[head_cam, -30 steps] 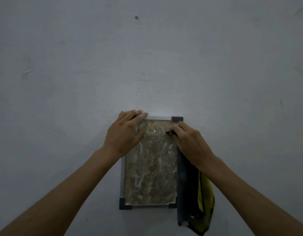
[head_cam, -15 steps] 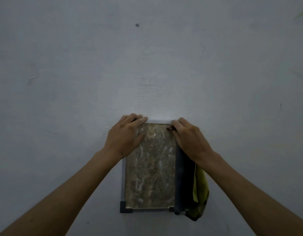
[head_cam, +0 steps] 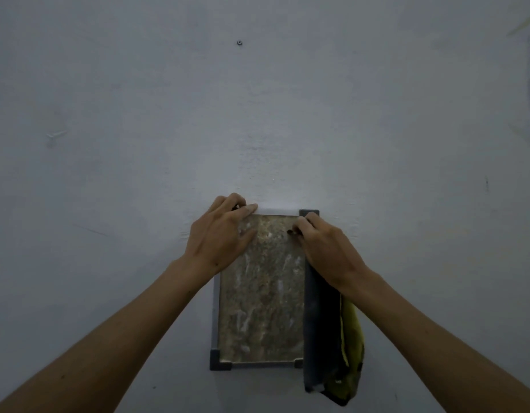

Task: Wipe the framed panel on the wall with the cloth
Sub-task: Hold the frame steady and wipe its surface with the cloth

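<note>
A framed panel [head_cam: 262,296] with a mottled brown face and a grey frame with dark corner pieces is held against the pale wall. My left hand [head_cam: 220,234] grips its top left corner, fingers curled over the upper edge. My right hand [head_cam: 326,248] rests at the top right, pressing a dark grey and yellow cloth [head_cam: 332,347] onto the panel's right side. The cloth hangs down below my wrist and hides the right frame edge and the bottom right corner.
The wall [head_cam: 257,114] is plain and pale. A small screw or nail [head_cam: 239,42] sticks out high above the panel. Faint scuff marks [head_cam: 56,134] lie at the left.
The panel and both hands have shifted slightly against the wall; my right hand rose to the top right corner, then dropped a little, uncovering the dark corner piece. The cloth hangs lower again.
</note>
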Motion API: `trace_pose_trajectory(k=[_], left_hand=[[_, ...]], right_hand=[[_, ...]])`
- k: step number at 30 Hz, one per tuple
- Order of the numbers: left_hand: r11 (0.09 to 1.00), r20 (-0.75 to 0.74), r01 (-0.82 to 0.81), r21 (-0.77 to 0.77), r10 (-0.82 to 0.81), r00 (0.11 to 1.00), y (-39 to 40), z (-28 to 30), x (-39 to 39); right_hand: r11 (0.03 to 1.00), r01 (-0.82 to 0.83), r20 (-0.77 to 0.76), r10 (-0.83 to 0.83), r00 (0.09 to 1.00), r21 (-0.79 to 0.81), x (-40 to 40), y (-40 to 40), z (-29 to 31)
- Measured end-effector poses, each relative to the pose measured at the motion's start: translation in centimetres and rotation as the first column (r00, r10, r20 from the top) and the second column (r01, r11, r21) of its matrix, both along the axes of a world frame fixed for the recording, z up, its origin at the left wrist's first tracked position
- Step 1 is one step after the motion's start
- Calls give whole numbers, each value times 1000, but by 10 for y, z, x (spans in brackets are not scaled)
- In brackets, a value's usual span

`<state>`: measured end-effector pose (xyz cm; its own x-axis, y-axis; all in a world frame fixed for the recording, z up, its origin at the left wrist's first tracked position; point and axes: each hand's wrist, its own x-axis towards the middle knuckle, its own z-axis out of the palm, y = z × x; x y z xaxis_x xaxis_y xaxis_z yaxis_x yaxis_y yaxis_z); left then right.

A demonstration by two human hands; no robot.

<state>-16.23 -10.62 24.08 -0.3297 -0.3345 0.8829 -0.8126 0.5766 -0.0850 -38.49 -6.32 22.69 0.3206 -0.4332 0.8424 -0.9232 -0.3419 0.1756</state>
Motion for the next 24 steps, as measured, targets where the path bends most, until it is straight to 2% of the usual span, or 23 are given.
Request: trace_pose_trajectory(k=[3, 7, 11, 15, 19, 22, 24], left_hand=[[1000, 33, 1, 11, -1, 999, 0, 9, 2], [999, 60, 6, 46, -9, 998, -1, 24, 3], [997, 85, 6, 76, -12, 996, -1, 32, 5], [995, 108, 14, 98, -24, 994, 0, 35, 6], [995, 98, 23, 101, -33, 995, 0, 37, 9], [994, 103, 30, 104, -41, 994, 0, 36, 9], [995, 98, 26, 101, -36, 994, -1, 35, 9]], right_hand=[[997, 40, 118, -32, 992, -63, -7, 0, 6], [996, -37, -20, 38, 999, 79, 4, 5, -9], [999, -12, 148, 19, 989, -49, -9, 1, 6], [996, -47, -13, 48, 999, 69, -5, 3, -5], [995, -83, 199, 91, 976, -52, -17, 1, 9], [996, -82, 71, 80, 994, 33, -4, 2, -6], [992, -113, 90, 107, 990, 62, -4, 1, -8]])
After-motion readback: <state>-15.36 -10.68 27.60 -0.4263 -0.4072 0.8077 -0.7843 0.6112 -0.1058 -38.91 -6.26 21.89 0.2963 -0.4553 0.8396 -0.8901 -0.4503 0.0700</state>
